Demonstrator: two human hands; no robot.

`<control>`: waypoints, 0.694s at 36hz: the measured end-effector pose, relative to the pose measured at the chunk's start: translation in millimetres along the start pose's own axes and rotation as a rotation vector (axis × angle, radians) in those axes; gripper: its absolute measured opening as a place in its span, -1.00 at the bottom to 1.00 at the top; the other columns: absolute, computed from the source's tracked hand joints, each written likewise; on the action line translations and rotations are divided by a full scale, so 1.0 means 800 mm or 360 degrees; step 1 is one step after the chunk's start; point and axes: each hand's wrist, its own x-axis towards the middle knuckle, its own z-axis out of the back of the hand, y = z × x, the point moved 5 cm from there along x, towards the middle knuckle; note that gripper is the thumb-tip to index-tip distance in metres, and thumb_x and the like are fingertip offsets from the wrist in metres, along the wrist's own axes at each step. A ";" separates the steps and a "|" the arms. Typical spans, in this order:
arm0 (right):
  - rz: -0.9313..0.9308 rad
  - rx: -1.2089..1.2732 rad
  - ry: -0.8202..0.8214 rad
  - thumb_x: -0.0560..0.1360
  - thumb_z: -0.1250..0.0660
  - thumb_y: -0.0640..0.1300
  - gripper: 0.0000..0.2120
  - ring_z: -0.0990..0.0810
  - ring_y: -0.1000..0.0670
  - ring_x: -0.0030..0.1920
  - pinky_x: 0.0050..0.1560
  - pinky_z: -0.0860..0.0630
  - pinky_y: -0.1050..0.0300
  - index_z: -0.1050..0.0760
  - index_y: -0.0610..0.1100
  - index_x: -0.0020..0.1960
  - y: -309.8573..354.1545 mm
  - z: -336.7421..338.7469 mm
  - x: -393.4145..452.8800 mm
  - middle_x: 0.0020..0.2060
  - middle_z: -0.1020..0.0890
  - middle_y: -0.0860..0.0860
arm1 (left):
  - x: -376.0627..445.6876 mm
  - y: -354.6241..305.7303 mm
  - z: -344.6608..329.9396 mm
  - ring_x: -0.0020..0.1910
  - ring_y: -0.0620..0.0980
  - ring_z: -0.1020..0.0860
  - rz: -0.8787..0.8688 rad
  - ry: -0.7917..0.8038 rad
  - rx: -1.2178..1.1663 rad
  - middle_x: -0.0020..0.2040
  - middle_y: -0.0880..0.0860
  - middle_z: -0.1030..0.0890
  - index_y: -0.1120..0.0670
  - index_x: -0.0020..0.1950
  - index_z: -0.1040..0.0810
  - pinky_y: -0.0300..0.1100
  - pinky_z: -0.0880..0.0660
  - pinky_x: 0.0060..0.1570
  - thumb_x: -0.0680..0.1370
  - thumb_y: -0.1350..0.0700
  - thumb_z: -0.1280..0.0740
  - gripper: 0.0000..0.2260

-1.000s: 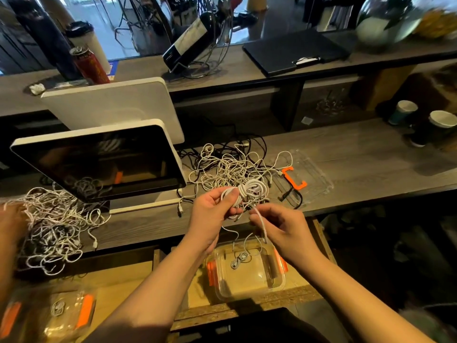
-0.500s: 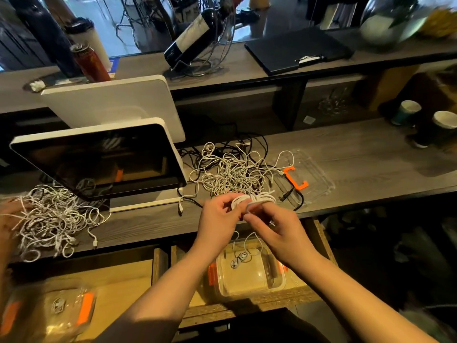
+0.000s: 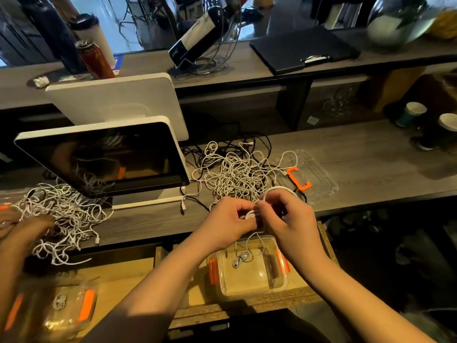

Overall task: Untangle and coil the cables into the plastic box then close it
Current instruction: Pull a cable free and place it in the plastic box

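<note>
Hands (image 3: pixel 259 219) together — fingers curled round white cable (image 3: pixel 277 190)

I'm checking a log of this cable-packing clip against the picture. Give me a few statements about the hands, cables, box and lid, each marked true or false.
1. Both hands, the left hand and the right hand, grip one white cable. True.
2. The plastic box below the hands is closed. False: it is open, and a clear lid with an orange clip lies on the counter.
3. A tangled pile of cables lies on the counter beyond the hands. True.
4. The box holds no cable. False: a small white cable coil already lies inside it.
5. The monitor screen is lit. False: it is dark.
</note>
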 end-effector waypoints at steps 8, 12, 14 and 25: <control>-0.0340 0.0592 0.0121 0.53 -0.40 -0.21 -0.93 -0.63 0.00 -0.18 -0.12 -0.56 0.18 -0.62 -0.13 -0.13 -0.016 0.008 0.017 -0.19 -0.68 -0.05 | -0.004 0.001 0.005 -0.05 -0.11 -0.64 -0.0010 0.0229 -0.0054 -0.03 -0.03 -0.70 -0.03 0.11 -0.65 -0.22 -0.54 0.03 0.57 0.18 -0.42 -0.84; -0.0531 0.0829 0.0049 0.52 -0.39 -0.27 -0.92 -0.62 0.10 -0.22 -0.19 -0.54 0.28 -0.64 -0.13 -0.07 -0.032 0.008 0.024 -0.22 -0.68 0.02 | -0.008 -0.001 0.006 0.03 -0.01 -0.65 -0.0071 0.0295 -0.0151 0.05 0.08 -0.70 0.11 0.17 -0.65 -0.19 -0.54 0.09 0.58 0.22 -0.41 -0.82; -0.0703 0.1009 0.0061 0.55 -0.38 -0.19 -0.94 -0.56 0.08 -0.31 -0.27 -0.51 0.28 -0.63 -0.13 -0.04 -0.040 0.006 0.023 -0.29 -0.64 0.01 | -0.012 -0.002 0.004 -0.03 -0.08 -0.64 -0.0084 0.0330 -0.0348 0.02 0.08 -0.70 0.17 0.16 -0.63 -0.28 -0.53 0.00 0.57 0.28 -0.38 -0.83; -0.0208 0.0541 -0.0191 0.54 -0.37 -0.26 -0.88 -0.69 0.10 -0.09 -0.09 -0.61 0.26 -0.64 -0.14 0.03 -0.040 0.012 -0.003 -0.14 -0.72 0.02 | -0.009 0.013 0.028 -0.22 -0.12 -0.65 0.0003 -0.0249 -0.0870 -0.10 0.05 -0.71 0.13 0.05 -0.65 -0.27 -0.62 -0.14 0.55 0.37 -0.35 -0.81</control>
